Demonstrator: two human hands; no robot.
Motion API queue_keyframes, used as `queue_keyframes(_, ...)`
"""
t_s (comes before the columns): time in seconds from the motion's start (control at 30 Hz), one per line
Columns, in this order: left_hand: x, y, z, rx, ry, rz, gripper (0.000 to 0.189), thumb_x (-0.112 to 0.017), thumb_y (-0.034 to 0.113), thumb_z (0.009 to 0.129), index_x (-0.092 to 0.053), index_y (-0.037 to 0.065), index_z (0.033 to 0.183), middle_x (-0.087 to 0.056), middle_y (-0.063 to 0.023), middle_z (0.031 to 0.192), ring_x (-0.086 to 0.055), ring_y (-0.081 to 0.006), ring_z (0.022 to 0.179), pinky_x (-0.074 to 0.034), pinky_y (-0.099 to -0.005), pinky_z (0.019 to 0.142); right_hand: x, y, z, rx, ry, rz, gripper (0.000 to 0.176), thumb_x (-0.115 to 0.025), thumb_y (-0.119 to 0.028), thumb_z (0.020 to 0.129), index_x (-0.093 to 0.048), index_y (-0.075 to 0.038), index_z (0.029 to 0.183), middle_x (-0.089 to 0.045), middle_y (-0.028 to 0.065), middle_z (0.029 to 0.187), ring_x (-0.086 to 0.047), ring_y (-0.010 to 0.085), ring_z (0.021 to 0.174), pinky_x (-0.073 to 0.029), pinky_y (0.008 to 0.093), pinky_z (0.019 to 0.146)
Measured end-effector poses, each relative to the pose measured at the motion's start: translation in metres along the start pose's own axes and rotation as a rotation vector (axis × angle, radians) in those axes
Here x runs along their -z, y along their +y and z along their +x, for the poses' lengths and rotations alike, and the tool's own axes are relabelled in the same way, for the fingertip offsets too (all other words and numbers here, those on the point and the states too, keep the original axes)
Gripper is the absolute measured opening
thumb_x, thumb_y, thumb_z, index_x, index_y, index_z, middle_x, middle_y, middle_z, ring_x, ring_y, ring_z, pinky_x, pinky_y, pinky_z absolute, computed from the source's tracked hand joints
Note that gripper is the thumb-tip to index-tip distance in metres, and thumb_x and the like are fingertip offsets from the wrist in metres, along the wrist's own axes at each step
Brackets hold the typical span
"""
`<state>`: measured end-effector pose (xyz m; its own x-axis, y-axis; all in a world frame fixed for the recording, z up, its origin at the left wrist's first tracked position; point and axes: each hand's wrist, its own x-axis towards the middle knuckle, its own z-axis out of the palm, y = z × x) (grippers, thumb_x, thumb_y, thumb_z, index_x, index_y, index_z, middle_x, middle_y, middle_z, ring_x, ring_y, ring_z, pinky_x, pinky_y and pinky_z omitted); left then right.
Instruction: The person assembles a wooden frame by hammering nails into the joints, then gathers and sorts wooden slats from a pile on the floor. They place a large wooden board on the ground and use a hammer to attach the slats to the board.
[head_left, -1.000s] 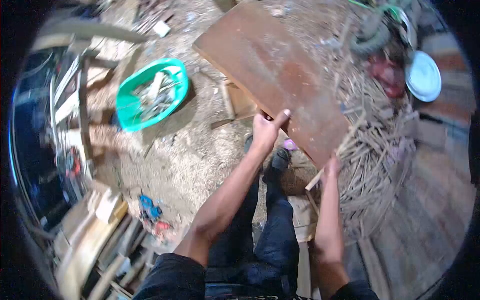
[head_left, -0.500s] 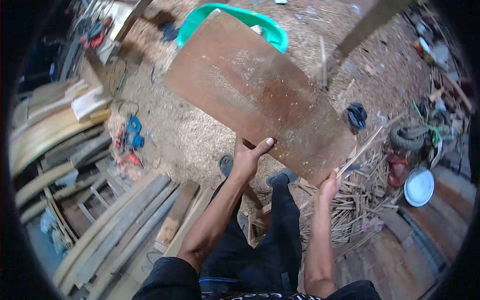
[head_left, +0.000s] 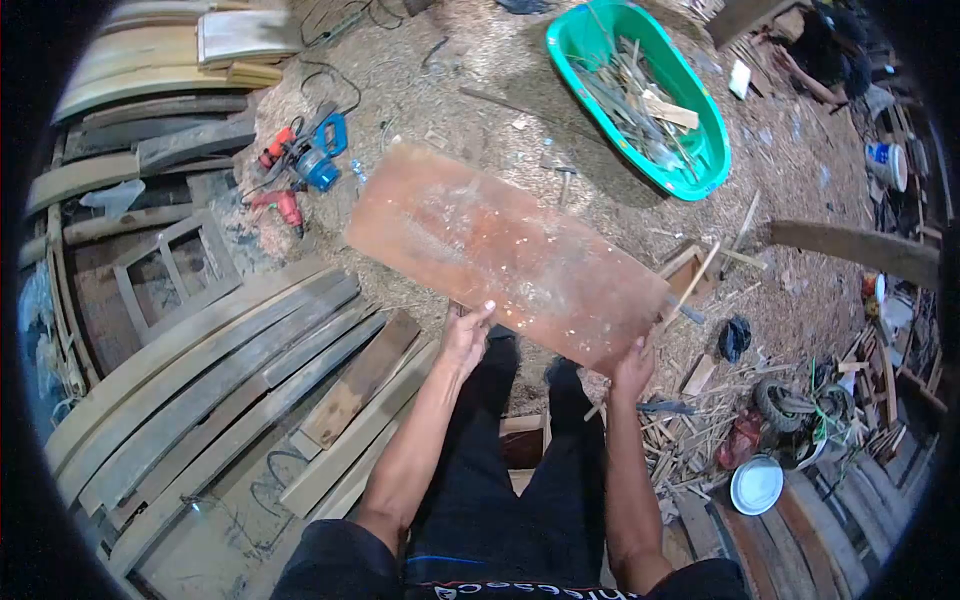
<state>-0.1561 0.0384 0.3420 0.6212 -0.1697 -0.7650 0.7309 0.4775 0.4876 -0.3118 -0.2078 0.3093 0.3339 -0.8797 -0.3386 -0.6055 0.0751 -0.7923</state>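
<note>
I see the left hand (head_left: pixel 467 335) closed on the near long edge of the brown board (head_left: pixel 505 250), thumb on top and fingers hidden beneath. The right hand (head_left: pixel 633 368) pinches the same edge at its right-hand corner. The board hangs flat above the sawdust ground (head_left: pixel 420 90), over my view of the person's legs, with its far left corner pointing toward the power tools (head_left: pixel 300 160). Its far long edge stands well apart from the green tub (head_left: pixel 640 95), with bare sawdust between them. To the left, long planks (head_left: pixel 220 370) lie close under the left arm. To the right, scrap sticks (head_left: pixel 690 430) crowd the ground just beside the right hand. The widest open room lies beyond the board's far edge.
</note>
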Motion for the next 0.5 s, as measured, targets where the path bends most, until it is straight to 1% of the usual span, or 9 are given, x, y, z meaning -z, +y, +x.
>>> queue_keyframes(0.03, 0.017, 0.001, 0.014, 0.014, 0.025, -0.026, 0.062, -0.069, 0.001, 0.083, -0.041, 0.013, 0.136, -0.056, -0.0071, 0.124, -0.055, -0.0223, 0.114, -0.043, -0.0407, 0.099, -0.022, -0.005, 0.001, 0.057, -0.035, -0.001, 0.038, -0.047, -0.021, 0.102, -0.055, 0.011, 0.121, -0.063, 0.0231, 0.111, -0.059, 0.0277, 0.101, -0.046, 0.0381, 0.089)
queue_keyframes(0.07, 0.034, 0.001, 0.029, 0.029, 0.049, -0.051, 0.055, -0.069, 0.003, 0.084, -0.045, 0.01, 0.134, -0.058, -0.0079, 0.123, -0.055, -0.0224, 0.114, -0.043, -0.0407, 0.099, -0.036, -0.012, 0.008, -0.005, -0.17, 0.114, 0.036, -0.048, -0.022, 0.103, -0.055, 0.007, 0.123, -0.064, 0.0146, 0.108, -0.058, 0.0206, 0.099, -0.047, 0.0344, 0.088)
queue_keyframes(0.17, 0.058, 0.007, 0.065, -0.033, 0.1, -0.075, 0.047, -0.069, 0.012, 0.088, -0.051, 0.006, 0.131, -0.059, -0.0096, 0.125, -0.054, -0.0234, 0.117, -0.042, -0.0427, 0.1, -0.09, -0.029, 0.038, 0.016, -0.217, -0.15, 0.034, -0.048, -0.023, 0.103, -0.058, 0.006, 0.117, -0.064, 0.0119, 0.098, -0.058, 0.0189, 0.091, -0.047, 0.0344, 0.082)
queue_keyframes(0.23, 0.082, 0.01, 0.11, -0.075, 0.099, -0.067, 0.048, -0.07, 0.018, 0.088, -0.051, 0.005, 0.131, -0.059, -0.0098, 0.125, -0.054, -0.0233, 0.117, -0.043, -0.0439, 0.099, -0.132, -0.048, 0.054, 0.237, -0.176, -0.113, 0.035, -0.048, -0.027, 0.103, -0.059, 0.004, 0.116, -0.066, 0.016, 0.096, -0.061, 0.0235, 0.089, -0.048, 0.0367, 0.081)
queue_keyframes(0.3, 0.072, 0.035, 0.133, -0.013, 0.132, 0.041, 0.05, -0.07, 0.024, 0.089, -0.051, 0.006, 0.132, -0.06, -0.0096, 0.125, -0.055, -0.0229, 0.116, -0.045, -0.0418, 0.096, -0.161, -0.075, 0.068, 0.326, -0.189, -0.375, 0.036, -0.051, -0.029, 0.101, -0.06, 0.003, 0.114, -0.066, 0.0225, 0.094, -0.064, 0.0326, 0.09, -0.049, 0.0403, 0.082)
queue_keyframes(0.37, 0.077, 0.043, 0.137, 0.079, 0.234, 0.249, 0.053, -0.07, 0.028, 0.09, -0.05, 0.007, 0.133, -0.06, -0.0098, 0.126, -0.056, -0.0226, 0.115, -0.046, -0.0401, 0.094, -0.182, -0.082, 0.086, 0.311, -0.381, -0.346, 0.032, -0.053, -0.027, 0.098, -0.061, 0.001, 0.112, -0.065, 0.0272, 0.095, -0.063, 0.0413, 0.094, -0.048, 0.0444, 0.085)
queue_keyframes(0.43, 0.088, 0.043, 0.162, 0.151, 0.36, 0.558, 0.057, -0.07, 0.032, 0.09, -0.048, 0.008, 0.136, -0.059, -0.0102, 0.128, -0.057, -0.0223, 0.114, -0.047, -0.0389, 0.093, -0.199, -0.065, 0.099, 0.331, -0.38, -0.52, 0.029, -0.053, -0.021, 0.094, -0.06, 0.001, 0.112, -0.065, 0.0284, 0.096, -0.062, 0.0454, 0.096, -0.048, 0.0482, 0.084)
queue_keyframes(0.47, 0.127, 0.013, 0.198, -0.06, 0.415, 0.713, 0.05, -0.068, 0.03, 0.091, -0.053, 0.006, 0.133, -0.061, -0.0121, 0.126, -0.059, -0.0214, 0.112, -0.047, -0.0341, 0.094, -0.202, -0.061, 0.104, 0.337, -0.37, -0.604, 0.029, -0.052, -0.019, 0.092, -0.059, 0.0, 0.112, -0.065, 0.029, 0.096, -0.061, 0.0475, 0.098, -0.048, 0.0501, 0.084)
queue_keyframes(0.5, 0.116, 0.022, 0.185, -0.108, 0.338, 0.746, 0.047, -0.068, 0.029, 0.091, -0.056, 0.005, 0.13, -0.062, -0.0123, 0.123, -0.059, -0.0207, 0.11, -0.047, -0.0334, 0.093, -0.197, -0.062, 0.096, 0.341, -0.37, -0.543, 0.027, -0.052, -0.017, 0.092, -0.059, 0.001, 0.111, -0.065, 0.0292, 0.095, -0.061, 0.0483, 0.097, -0.048, 0.0509, 0.084)
